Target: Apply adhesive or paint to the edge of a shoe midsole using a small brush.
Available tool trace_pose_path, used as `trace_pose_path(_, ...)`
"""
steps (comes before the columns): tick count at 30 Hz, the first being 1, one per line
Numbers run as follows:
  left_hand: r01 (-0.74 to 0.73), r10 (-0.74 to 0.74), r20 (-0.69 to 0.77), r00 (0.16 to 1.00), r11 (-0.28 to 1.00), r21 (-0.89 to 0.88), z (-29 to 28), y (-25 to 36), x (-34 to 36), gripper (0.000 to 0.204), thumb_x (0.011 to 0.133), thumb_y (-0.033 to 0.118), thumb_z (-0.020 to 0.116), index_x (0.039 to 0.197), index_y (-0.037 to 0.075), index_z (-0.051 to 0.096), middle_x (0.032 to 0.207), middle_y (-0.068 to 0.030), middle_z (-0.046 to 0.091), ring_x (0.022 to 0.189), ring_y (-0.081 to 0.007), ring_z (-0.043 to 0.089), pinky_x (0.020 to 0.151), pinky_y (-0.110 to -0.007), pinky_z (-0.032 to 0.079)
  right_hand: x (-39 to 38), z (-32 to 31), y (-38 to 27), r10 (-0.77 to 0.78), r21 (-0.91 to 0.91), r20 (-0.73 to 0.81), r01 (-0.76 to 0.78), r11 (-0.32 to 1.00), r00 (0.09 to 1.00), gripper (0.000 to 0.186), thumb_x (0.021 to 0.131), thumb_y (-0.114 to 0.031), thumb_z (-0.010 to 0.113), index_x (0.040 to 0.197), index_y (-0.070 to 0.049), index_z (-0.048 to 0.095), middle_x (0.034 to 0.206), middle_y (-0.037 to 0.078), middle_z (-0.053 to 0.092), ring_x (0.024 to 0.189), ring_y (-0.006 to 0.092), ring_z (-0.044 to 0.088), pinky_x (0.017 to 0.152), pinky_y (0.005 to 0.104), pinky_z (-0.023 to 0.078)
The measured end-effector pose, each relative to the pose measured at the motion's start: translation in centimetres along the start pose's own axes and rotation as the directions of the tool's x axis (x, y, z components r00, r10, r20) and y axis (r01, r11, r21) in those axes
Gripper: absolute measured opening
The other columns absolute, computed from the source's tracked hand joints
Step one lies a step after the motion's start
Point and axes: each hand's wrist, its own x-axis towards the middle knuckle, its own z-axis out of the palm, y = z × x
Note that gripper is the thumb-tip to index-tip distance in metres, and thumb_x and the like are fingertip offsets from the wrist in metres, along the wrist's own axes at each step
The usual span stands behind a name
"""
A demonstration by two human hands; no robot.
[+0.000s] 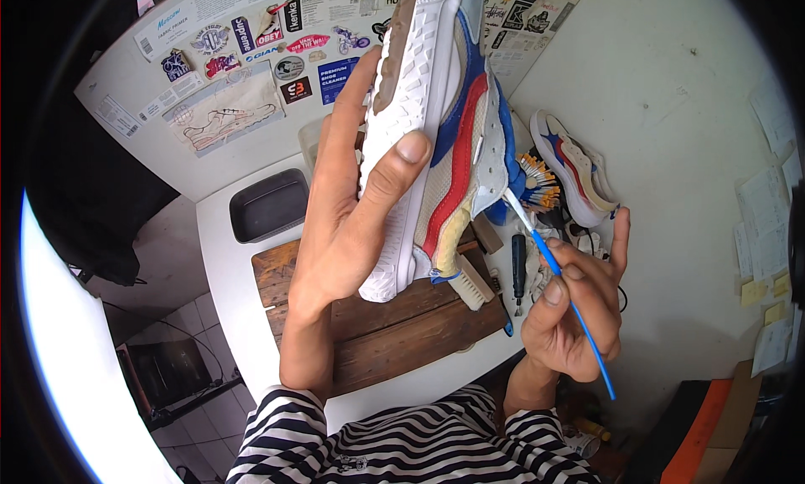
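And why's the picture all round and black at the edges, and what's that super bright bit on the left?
In the head view, the black curved rim comes from the wide fisheye lens; in the head view, the white patch is too bright to show what it is; in the head view, the shoe, left hand and right hand look fairly sharp.

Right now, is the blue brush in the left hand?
No, the right hand holds the blue brush; the left hand grips a shoe.

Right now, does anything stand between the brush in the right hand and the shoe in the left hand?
Nothing visible does: the tip of the brush is at the pale eyelet panel of the shoe; contact is unclear.
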Motion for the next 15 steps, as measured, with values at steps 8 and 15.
trace_pose_path(8, -0.033, 0.033, 0.003, 0.999, 0.999, 0.028, 0.0, -0.2, 0.1, 0.075, 0.096, 0.042, 0.059, 0.153, 0.003, 0.030, 0.144, -0.0253, 0.042, 0.135, -0.0342, 0.040, 0.113, -0.045, 0.029, -0.1, 0.9, -1.9, -0.037, -0.150, 0.049, 0.044, 0.988, 0.998, 0.016, 0.095, -0.005, 0.059, 0.110, -0.004, 0.053, 0.093, 0.015, 0.069, 0.078, 0.0256, 0.071, 0.099, 0.0793, 0.034)
trace_pose_path(15, -0.010, 0.011, -0.010, 1.000, 1.000, 0.018, 0.1, -0.3, 0.0, 0.075, 0.096, 0.042, 0.058, 0.153, 0.004, 0.030, 0.143, -0.0254, 0.043, 0.135, -0.0345, 0.040, 0.113, -0.045, 0.029, -0.3, 0.5, -2.3, -0.075, -0.202, 0.071, 0.088, 0.975, 0.995, 0.015, 0.094, -0.006, 0.060, 0.108, -0.005, 0.053, 0.090, 0.014, 0.068, 0.077, 0.0248, 0.071, 0.099, 0.0797, 0.034)
